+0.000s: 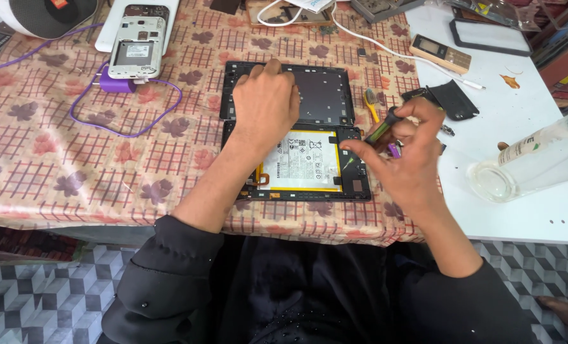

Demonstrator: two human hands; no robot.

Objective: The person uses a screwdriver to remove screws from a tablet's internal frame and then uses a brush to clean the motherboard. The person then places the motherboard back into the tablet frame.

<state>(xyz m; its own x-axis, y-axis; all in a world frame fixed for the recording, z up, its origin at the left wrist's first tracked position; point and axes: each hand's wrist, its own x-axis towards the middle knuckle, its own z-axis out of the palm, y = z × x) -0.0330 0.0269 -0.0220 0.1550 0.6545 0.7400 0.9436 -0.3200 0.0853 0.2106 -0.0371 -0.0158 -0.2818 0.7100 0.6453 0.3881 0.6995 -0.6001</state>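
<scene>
Dark sleeves (pixel 169 267) frame the near table edge as a person works over an opened tablet (pixel 303 162), its white battery exposed, lying on a patterned tablecloth (pixel 73 159). Far left of the tablet, a purple cable (pixel 131 124) loops from a dismantled white phone (pixel 136 41). Left hand (pixel 265 105) lies flat, fingers together and clamped on nothing, pressing the tablet's upper edge and the removed dark back panel (pixel 325 92) just beyond, apparently to steady both. Right hand (pixel 405 153) pinches a small dark-handled screwdriver (pixel 382 130) at the tablet's right edge, tip angled toward the frame. Right of the tablet lies a white tabletop (pixel 519 95), where a clear bottle (pixel 532 162) lies near the edge; open room remains left of the tablet.
</scene>
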